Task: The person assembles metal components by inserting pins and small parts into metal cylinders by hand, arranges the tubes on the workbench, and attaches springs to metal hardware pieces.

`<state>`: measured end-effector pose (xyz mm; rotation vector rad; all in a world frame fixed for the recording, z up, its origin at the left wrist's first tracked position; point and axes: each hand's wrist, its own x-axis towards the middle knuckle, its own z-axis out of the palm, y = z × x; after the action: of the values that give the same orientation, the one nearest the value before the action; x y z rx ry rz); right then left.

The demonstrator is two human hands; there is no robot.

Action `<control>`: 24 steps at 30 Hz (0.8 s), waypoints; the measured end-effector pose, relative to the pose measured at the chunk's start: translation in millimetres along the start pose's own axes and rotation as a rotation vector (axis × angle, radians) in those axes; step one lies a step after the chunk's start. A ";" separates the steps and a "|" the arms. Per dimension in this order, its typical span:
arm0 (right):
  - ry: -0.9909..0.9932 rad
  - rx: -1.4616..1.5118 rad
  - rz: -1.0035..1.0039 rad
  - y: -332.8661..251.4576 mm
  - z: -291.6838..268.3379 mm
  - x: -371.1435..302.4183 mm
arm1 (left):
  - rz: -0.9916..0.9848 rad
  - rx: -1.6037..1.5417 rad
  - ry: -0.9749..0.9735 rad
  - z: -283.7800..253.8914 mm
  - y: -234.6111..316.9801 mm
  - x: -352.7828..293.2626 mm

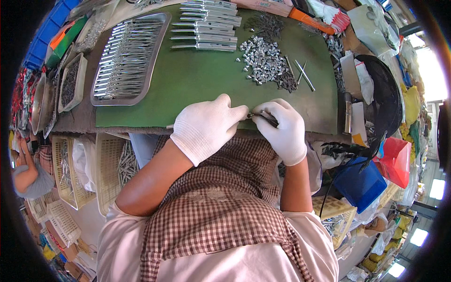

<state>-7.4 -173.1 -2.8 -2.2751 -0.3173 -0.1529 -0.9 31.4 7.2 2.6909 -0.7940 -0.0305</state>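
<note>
Near the front edge of the green mat [197, 80], my two white-gloved hands meet. My left hand [209, 124] is closed around a slim metal piece; a thin end of it seems to stick out left of the glove. My right hand [282, 127] pinches at the piece's tip, and something dark and thin shows between its fingers, too small to name. Beyond them lies a pile of small silver metal fittings [263, 58], with dark little pins [287, 82] at its lower right. Two thin metal rods [305, 76] cross to the right of the pile.
A metal tray [152, 77] of slender metal pieces stands at left. Stacked silver tubular parts [206, 35] lie at the back. An orange-handled tool [310, 21] is far right. Crates [105, 174] and a blue bin [359, 185] stand below the table. Another person [30, 176] is at far left.
</note>
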 end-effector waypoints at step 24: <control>0.082 -0.078 -0.073 1.9 13.8 -1.5 | 0.043 0.102 -0.007 2.8 -3.0 -3.5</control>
<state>-8.3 -164.3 -13.7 -2.3283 -0.3566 -0.3008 -2.6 34.8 3.4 2.7694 -0.8774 0.0107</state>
